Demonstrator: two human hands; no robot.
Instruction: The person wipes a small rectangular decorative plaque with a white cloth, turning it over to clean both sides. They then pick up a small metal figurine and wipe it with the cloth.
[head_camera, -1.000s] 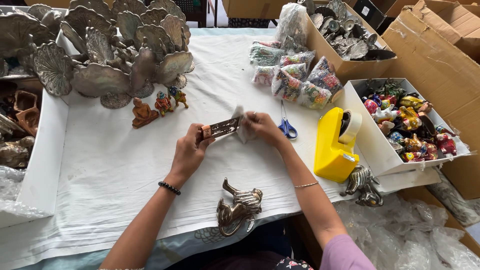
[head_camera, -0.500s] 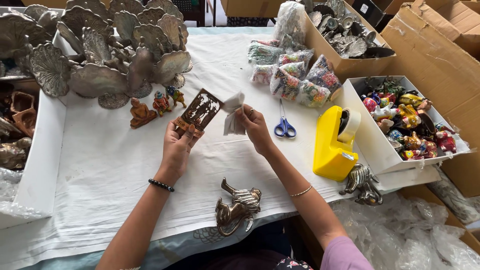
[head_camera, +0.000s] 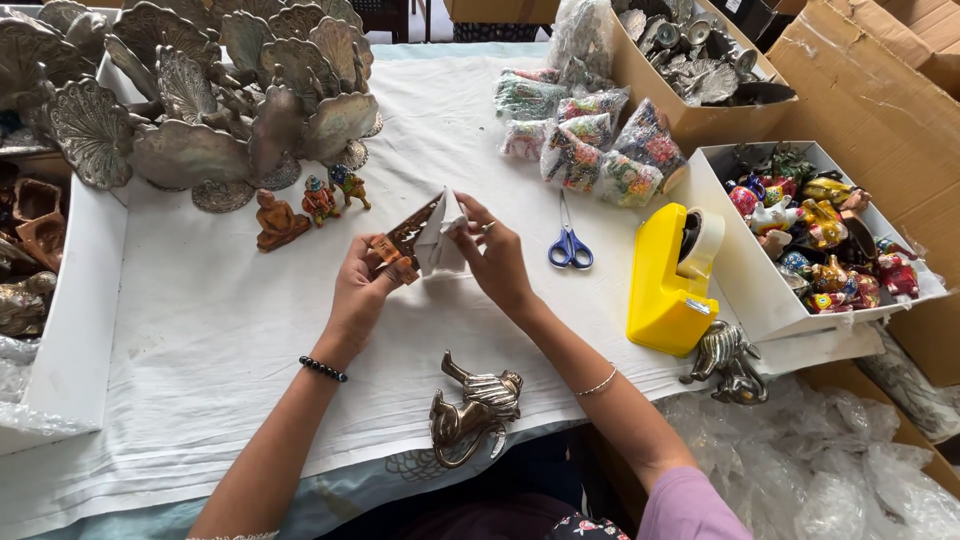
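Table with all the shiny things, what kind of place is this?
Probably a craft packing workshop. A yellow tape dispenser, blue scissors and boxes of painted figurines surround the hands, which hold a small metal piece in white wrapping.

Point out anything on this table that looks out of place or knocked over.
The metal bird figure lies tipped on its side at the near table edge. A second metal figure hangs over the edge by the yellow tape dispenser. Everything else looks orderly.

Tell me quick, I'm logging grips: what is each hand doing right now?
Left hand: closed on the small brown decorated piece.
Right hand: fingers pinching the white paper against that piece.
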